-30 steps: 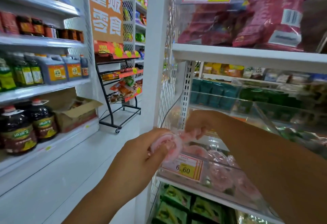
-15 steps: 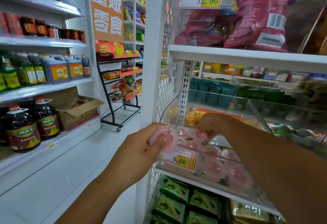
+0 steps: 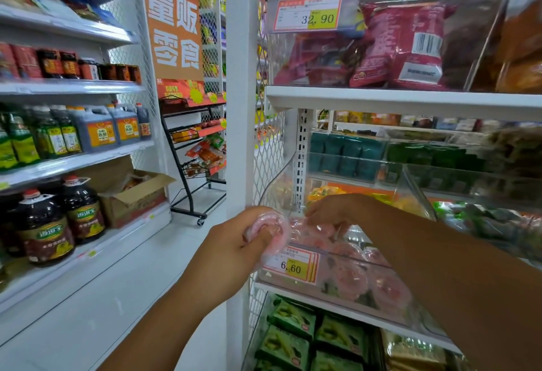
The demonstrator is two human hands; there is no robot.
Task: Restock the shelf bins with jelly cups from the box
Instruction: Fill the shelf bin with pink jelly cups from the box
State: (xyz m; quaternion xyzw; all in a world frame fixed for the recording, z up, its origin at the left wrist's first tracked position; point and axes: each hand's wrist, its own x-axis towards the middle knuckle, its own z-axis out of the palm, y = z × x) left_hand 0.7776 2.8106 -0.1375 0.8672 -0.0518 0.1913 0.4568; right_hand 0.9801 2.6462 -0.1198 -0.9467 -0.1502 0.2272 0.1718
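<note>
Your left hand (image 3: 231, 250) grips a round pink plastic jelly cup (image 3: 268, 231) at the clear plastic shelf bin's (image 3: 293, 282) front-left corner. Your right hand (image 3: 334, 212) reaches over the pink cups (image 3: 350, 279) inside the bin; I cannot tell whether it grips one.

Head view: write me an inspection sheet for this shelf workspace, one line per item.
Surface: white shelf carrying a clear bin with a 6.60 price tag.
Job's things: pink jelly cups lie in the bin; a single jelly cup is held at its front left corner.
Clutter: nothing seen.
Hands: left hand grips that jelly cup; right hand reaches into the bin over the cups, grip unclear.
Cables: nothing seen.
Surroundings: red snack bags above, green packs below, open cardboard box and oil bottles on the left shelves.
</note>
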